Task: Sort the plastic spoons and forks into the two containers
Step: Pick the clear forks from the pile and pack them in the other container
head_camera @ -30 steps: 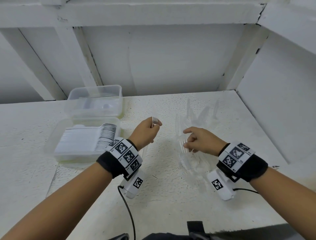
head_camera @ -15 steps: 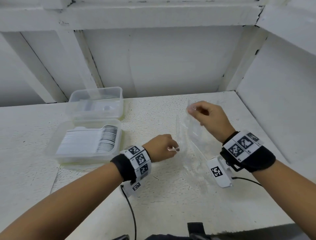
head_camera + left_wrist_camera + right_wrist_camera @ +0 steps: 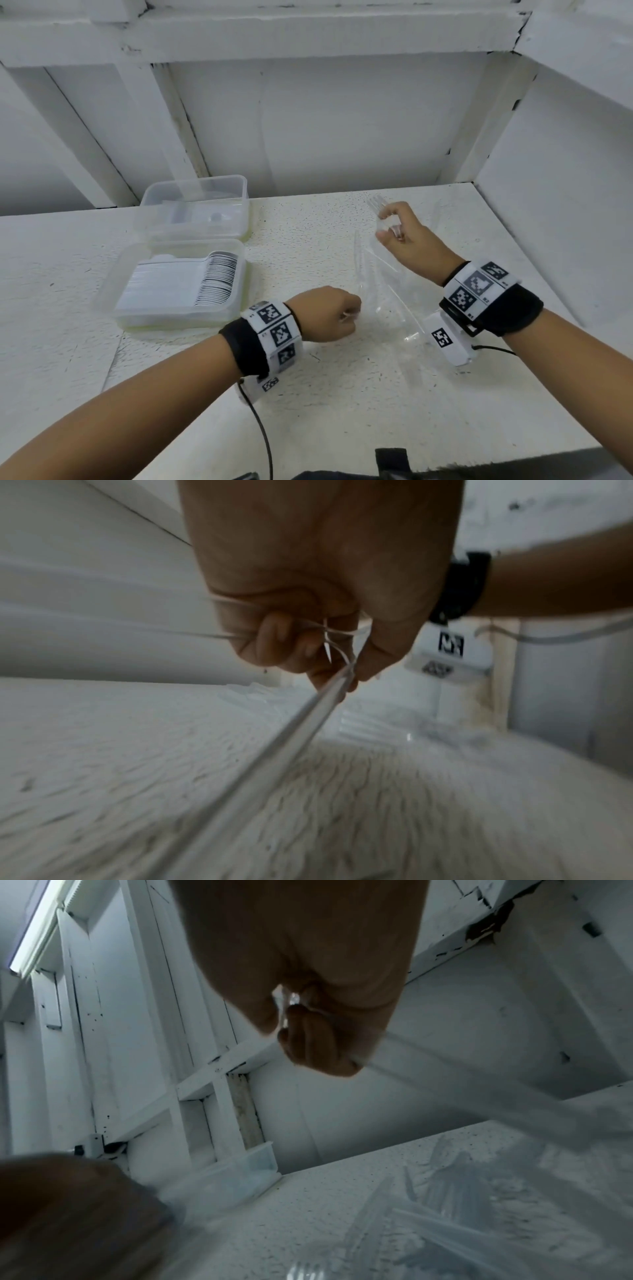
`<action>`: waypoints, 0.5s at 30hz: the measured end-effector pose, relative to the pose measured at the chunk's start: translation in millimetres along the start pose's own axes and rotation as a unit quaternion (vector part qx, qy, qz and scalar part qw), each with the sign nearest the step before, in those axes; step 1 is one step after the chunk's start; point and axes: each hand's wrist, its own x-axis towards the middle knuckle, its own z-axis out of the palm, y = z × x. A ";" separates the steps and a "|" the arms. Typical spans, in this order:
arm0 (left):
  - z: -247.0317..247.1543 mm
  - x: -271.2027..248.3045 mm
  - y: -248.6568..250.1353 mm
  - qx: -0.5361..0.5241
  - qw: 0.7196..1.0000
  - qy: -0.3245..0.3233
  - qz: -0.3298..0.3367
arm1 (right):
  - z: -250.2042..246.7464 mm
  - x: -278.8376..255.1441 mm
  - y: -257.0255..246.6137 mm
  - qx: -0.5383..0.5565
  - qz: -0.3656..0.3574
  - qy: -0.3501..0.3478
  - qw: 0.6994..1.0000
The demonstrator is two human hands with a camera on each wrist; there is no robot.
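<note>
The right hand (image 3: 407,236) is pinching a clear plastic fork (image 3: 378,210) above the white speckled counter (image 3: 308,394), tines pointing up and away. The left hand (image 3: 329,313) is curling around a clear plastic utensil handle (image 3: 274,748), its long axis slanting down toward the wrist.

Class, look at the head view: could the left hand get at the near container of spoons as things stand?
Probably yes: the near container lies lidless just beside the left hand, nothing between them, though that hand grips a clear utensil.
</note>
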 end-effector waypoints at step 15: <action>-36.1 -34.8 -28.4 -0.267 0.956 0.006 -0.120 | 33.1 -5.6 32.1 -0.260 -0.011 -0.328 0.908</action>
